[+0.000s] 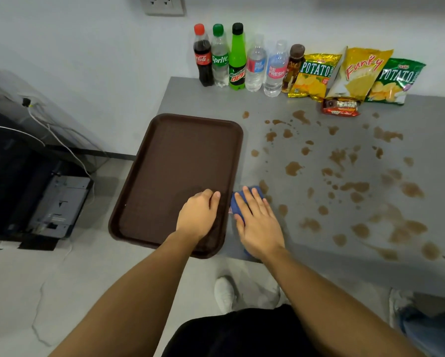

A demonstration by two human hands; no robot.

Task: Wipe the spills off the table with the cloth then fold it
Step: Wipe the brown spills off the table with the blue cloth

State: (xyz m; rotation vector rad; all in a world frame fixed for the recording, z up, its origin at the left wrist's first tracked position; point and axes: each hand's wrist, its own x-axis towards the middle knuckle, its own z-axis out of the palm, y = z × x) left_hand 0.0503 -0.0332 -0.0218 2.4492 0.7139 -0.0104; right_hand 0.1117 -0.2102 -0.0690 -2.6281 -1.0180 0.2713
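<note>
Nearest, the left hand [199,215] is resting, fingers curled, on the one brown plastic tray [180,161]; the right hand [257,222] is pressing flat, fingers spread, on the single blue cloth [238,198] at the grey worktop [203,99] edge. Dozens of brown spills [345,176] are waiting, unwiped; folding remains. Six bottles [238,57], three crisp bags [358,73].

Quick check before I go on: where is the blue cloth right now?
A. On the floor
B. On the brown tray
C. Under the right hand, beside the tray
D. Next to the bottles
C: the folded blue cloth lies flat under the right hand on the grey table, just right of the brown plastic tray.
</note>
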